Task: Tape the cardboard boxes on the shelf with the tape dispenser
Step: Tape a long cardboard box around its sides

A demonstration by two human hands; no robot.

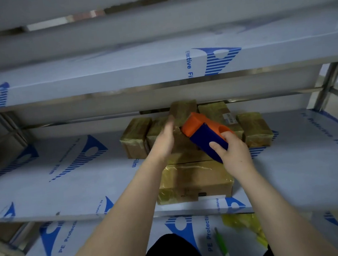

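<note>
Six taped cardboard boxes (pixel 195 179) are clustered mid-frame on the shelf (pixel 44 184). One tape dispenser (pixel 206 134) is gripped by the right hand (pixel 233 152); the left hand (pixel 165 136) is held open-palmed beside it.

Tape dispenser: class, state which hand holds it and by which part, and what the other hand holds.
The right hand grips the tape dispenser by its blue rear end. The left hand is open, holding nothing.

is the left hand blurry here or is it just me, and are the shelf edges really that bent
Head view: the left hand is smeared by motion blur, while the right hand and tape dispenser look sharper; the shelf edges bow from wide-angle distortion; the boxes' yellow tape shows soft glare.
</note>
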